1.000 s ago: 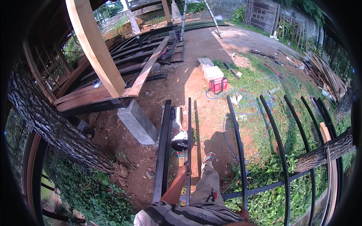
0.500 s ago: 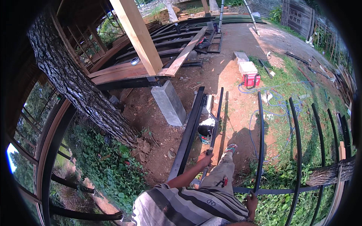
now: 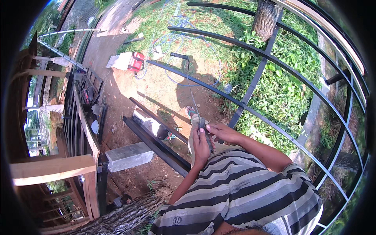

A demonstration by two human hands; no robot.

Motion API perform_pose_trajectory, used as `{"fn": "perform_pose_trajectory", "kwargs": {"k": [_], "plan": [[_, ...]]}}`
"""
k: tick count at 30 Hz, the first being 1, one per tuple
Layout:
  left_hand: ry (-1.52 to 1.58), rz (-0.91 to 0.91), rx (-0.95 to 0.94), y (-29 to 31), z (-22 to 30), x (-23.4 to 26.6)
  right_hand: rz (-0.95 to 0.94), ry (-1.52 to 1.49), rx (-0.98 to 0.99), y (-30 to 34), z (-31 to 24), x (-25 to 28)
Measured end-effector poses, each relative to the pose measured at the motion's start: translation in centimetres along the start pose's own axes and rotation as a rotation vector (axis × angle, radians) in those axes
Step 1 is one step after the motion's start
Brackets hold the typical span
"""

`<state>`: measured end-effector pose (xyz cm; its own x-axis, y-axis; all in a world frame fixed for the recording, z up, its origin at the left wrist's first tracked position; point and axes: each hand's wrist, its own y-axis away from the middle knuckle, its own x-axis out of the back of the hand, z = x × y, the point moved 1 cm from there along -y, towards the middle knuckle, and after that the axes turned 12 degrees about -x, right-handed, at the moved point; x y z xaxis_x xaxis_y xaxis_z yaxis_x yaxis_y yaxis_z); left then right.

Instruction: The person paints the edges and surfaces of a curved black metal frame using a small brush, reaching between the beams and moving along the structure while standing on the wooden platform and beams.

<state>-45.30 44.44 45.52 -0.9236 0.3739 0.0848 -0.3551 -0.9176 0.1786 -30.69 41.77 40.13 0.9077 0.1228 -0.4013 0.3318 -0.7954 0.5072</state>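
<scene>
Both hands on a thin rod above the dirt yard

The left hand (image 3: 201, 145) is closed round the rod (image 3: 194, 102); the right hand (image 3: 221, 132) pinches it just beside, fingers curled. Past the hands the rod runs up to a dark bent end. Its lower end is hidden behind the hands. Beyond the rod lies a red box (image 3: 137, 62), contents unclear.

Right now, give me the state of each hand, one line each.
Left hand: closed around the dark handle of the long thin metal rod.
Right hand: fingers pinch the same handle near its top.
</scene>
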Motion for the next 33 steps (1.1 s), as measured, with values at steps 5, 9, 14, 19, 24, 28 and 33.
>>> {"fn": "perform_pose_trajectory", "kwargs": {"k": [5, 9, 14, 19, 24, 28, 33], "plan": [[-0.366, -0.308, -0.196, -1.3, -5.8, -1.1, 0.396, -0.009, 0.045, 1.9, 1.0, 0.0], [-0.479, -0.793, -0.131, -0.7, -6.3, -4.5, 0.727, -0.105, 0.063, 4.9, 7.5, 4.3], [-0.562, -0.944, 0.118, -1.8, -13.1, -3.0, 1.185, 0.111, -0.137, 11.9, 19.6, 6.7], [-0.607, -0.729, 0.265, -6.4, -20.3, 5.2, 1.180, -0.018, -0.234, 18.2, 21.6, 3.9], [-0.549, -0.577, 0.401, -8.8, -20.3, 4.4, 1.221, -0.051, -0.233, 17.2, 25.9, 4.0], [-0.659, -0.682, 0.371, -8.9, -20.1, 3.7, 1.136, -0.055, -0.230, 14.7, 26.5, 7.4], [-0.690, -0.802, 0.346, -7.9, -20.6, 3.7, 1.096, -0.048, -0.145, 13.1, 26.4, 7.9]]}}
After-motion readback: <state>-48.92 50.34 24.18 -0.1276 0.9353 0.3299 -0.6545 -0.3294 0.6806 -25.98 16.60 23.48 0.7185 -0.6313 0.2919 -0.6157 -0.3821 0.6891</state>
